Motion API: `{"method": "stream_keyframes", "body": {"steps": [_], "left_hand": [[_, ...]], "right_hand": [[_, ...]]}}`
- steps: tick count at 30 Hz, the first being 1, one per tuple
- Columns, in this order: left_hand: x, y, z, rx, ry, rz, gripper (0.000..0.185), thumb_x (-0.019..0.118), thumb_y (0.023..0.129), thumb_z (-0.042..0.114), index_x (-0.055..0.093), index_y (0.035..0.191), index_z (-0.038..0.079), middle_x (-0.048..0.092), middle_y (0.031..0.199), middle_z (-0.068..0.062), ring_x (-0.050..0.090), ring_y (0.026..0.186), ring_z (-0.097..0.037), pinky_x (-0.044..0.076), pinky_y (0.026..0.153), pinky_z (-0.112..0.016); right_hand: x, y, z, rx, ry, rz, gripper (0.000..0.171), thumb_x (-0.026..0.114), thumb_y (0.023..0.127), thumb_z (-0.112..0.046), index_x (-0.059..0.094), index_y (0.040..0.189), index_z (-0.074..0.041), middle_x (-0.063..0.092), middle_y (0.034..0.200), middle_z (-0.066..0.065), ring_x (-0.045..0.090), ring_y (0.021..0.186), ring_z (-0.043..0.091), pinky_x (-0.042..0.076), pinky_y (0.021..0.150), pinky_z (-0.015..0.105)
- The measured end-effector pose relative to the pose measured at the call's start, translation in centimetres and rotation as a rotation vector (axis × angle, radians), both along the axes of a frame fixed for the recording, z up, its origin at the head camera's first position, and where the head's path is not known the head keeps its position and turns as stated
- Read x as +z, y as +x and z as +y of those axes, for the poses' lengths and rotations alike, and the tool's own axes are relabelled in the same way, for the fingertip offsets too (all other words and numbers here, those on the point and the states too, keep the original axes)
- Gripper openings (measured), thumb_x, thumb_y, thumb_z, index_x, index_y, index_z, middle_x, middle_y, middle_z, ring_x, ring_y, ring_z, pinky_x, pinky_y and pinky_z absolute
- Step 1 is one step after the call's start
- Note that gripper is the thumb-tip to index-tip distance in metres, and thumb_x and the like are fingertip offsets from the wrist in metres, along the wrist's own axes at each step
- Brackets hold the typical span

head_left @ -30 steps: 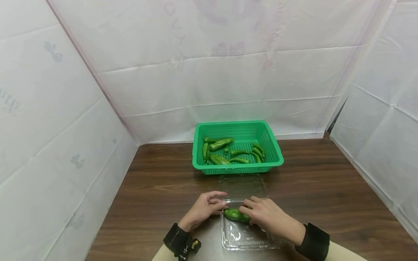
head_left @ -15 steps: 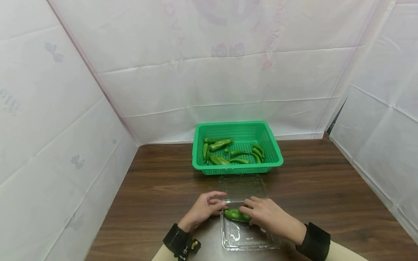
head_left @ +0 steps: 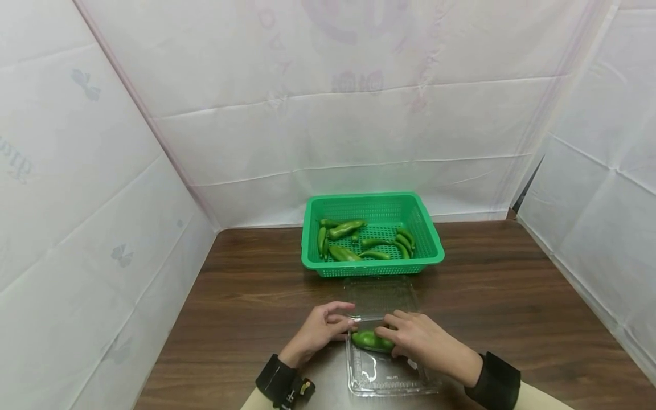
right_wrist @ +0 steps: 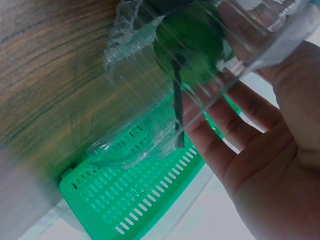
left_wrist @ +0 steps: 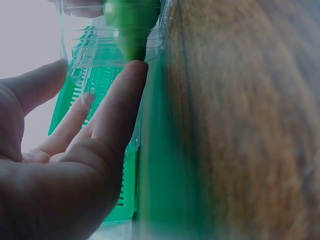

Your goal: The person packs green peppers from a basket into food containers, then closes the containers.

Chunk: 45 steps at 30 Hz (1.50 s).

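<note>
A glossy green pepper (head_left: pixel 372 340) lay at the far end of the clear plastic clamshell tray (head_left: pixel 389 380), with the right hand (head_left: pixel 415 337) resting relaxed fingers on it and the left hand (head_left: pixel 323 328) touching its tip with straight fingers. It seemed 1 pepper was packed, while about 8 green peppers (head_left: pixel 359 241) waited in the green perforated plastic basket (head_left: pixel 371 267) behind the tray on the brown wooden table (head_left: pixel 246 302).

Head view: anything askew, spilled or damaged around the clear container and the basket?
Nothing stands out. The clear clamshell container lies open and flat on the table, one green pepper inside between the left hand and right hand. The other peppers all lie inside the green basket.
</note>
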<state>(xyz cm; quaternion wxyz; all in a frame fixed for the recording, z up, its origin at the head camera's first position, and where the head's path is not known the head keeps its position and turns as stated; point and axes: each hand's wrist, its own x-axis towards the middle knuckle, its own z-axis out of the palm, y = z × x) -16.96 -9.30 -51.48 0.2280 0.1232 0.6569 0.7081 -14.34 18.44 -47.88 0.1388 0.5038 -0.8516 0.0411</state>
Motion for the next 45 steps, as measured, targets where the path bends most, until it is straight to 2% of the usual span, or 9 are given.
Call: {"method": "stream_keyframes", "body": {"steps": [6, 11, 18, 23, 26, 31, 36, 41, 45], "left_hand": [[0.2, -0.1, -0.4, 0.062, 0.013, -0.011, 0.052, 0.066, 0.101, 0.005, 0.044, 0.148, -0.004, 0.069, 0.113, -0.032, 0.073, 0.101, -0.038, 0.061, 0.089, -0.046], [0.5, -0.9, -1.6, 0.143, 0.0, 0.007, 0.053, 0.064, 0.103, 0.009, 0.037, 0.145, -0.009, 0.068, 0.114, -0.035, 0.072, 0.1, -0.042, 0.062, 0.088, -0.047], [2.0, -2.5, -3.5, 0.334, -0.045, 0.081, 0.053, 0.062, 0.104, 0.009, 0.035, 0.146, -0.006, 0.065, 0.119, -0.037, 0.071, 0.102, -0.043, 0.062, 0.087, -0.046], [2.8, -3.2, -4.2, 0.472, -0.126, 0.115, 0.06, 0.065, 0.103, 0.017, 0.034, 0.152, 0.0, 0.056, 0.136, -0.035, 0.066, 0.114, -0.045, 0.06, 0.093, -0.048], [3.2, -3.6, -4.4, 0.514, -0.176, 0.132, 0.067, 0.067, 0.103, 0.026, 0.032, 0.156, 0.003, 0.046, 0.149, -0.033, 0.059, 0.126, -0.045, 0.055, 0.1, -0.052], [3.5, -4.5, -4.4, 0.522, -0.239, 0.172, 0.076, 0.066, 0.102, 0.036, 0.025, 0.162, 0.013, 0.027, 0.163, -0.029, 0.044, 0.141, -0.045, 0.044, 0.111, -0.06], [3.4, -5.6, -4.2, 0.499, -0.216, 0.202, 0.081, 0.067, 0.102, 0.036, 0.018, 0.165, 0.021, 0.018, 0.167, -0.025, 0.032, 0.147, -0.048, 0.038, 0.114, -0.062], [3.3, -6.4, -3.9, 0.482, -0.172, 0.237, 0.08, 0.065, 0.103, 0.034, 0.016, 0.165, 0.021, 0.017, 0.168, -0.023, 0.026, 0.151, -0.045, 0.035, 0.117, -0.059], [3.0, -7.1, -3.7, 0.473, -0.14, 0.251, 0.08, 0.065, 0.103, 0.032, 0.016, 0.165, 0.02, 0.021, 0.167, -0.022, 0.026, 0.152, -0.041, 0.034, 0.119, -0.056]], "right_hand": [[0.3, 0.1, 0.1, 0.006, 0.001, 0.005, 0.058, 0.093, 0.071, -0.033, 0.068, 0.121, -0.022, 0.063, 0.104, -0.004, 0.061, 0.087, 0.012, 0.055, 0.067, 0.026], [0.3, 0.0, 0.2, 0.01, -0.002, -0.005, 0.058, 0.092, 0.072, -0.033, 0.068, 0.123, -0.022, 0.063, 0.106, -0.004, 0.061, 0.09, 0.013, 0.056, 0.072, 0.028], [0.4, 0.0, 0.3, 0.015, -0.001, -0.014, 0.057, 0.091, 0.074, -0.035, 0.068, 0.124, -0.022, 0.063, 0.107, -0.004, 0.062, 0.091, 0.012, 0.057, 0.075, 0.029], [0.5, -0.1, 0.5, 0.025, -0.033, -0.034, 0.054, 0.09, 0.075, -0.035, 0.068, 0.122, -0.022, 0.061, 0.104, -0.007, 0.059, 0.088, 0.01, 0.055, 0.072, 0.026], [0.5, -0.2, 0.5, 0.037, -0.074, -0.054, 0.048, 0.088, 0.077, -0.036, 0.069, 0.12, -0.023, 0.059, 0.101, -0.009, 0.057, 0.085, 0.007, 0.051, 0.07, 0.023], [0.6, -0.5, 0.6, 0.047, -0.11, -0.067, 0.039, 0.08, 0.088, -0.042, 0.069, 0.12, -0.023, 0.058, 0.098, -0.011, 0.054, 0.082, 0.004, 0.047, 0.067, 0.02], [0.8, -0.6, 0.7, 0.052, -0.142, -0.085, 0.037, 0.074, 0.094, -0.044, 0.069, 0.124, -0.022, 0.06, 0.104, -0.01, 0.058, 0.088, 0.005, 0.051, 0.073, 0.022], [1.6, -1.3, 0.4, 0.089, -0.225, 0.002, 0.044, 0.08, 0.089, -0.041, 0.069, 0.126, -0.019, 0.064, 0.107, -0.008, 0.063, 0.093, 0.007, 0.054, 0.077, 0.023], [2.9, -2.4, 0.5, 0.083, -0.279, 0.056, 0.058, 0.082, 0.088, -0.039, 0.063, 0.138, -0.018, 0.066, 0.119, -0.002, 0.064, 0.105, 0.013, 0.056, 0.087, 0.027]]}}
